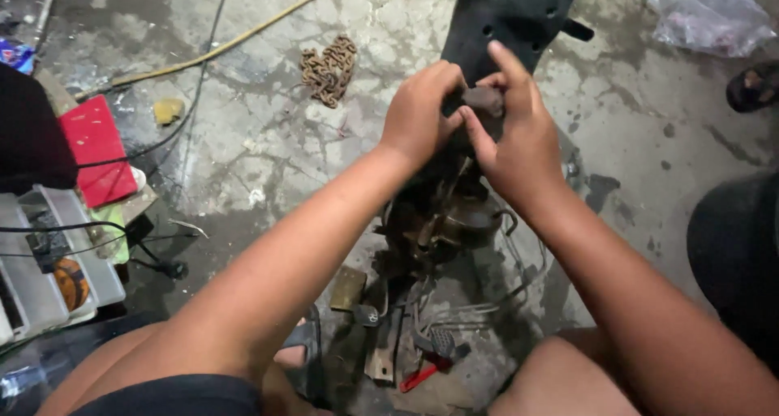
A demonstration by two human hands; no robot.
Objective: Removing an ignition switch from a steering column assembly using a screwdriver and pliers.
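- Hands: left hand (420, 112) and right hand (513, 132) both clasped a dark, rusty rounded part (485, 101).
- It topped a greasy engine assembly (442, 217) standing upright mid-floor (268, 140).
- Its own axis: cannot tell.

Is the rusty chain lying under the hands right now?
No, the rusty chain lies in a heap on the concrete floor, apart to the left of both hands, which grip a dark round part.

Rusty-brown chain (329, 69); red board (99, 150)
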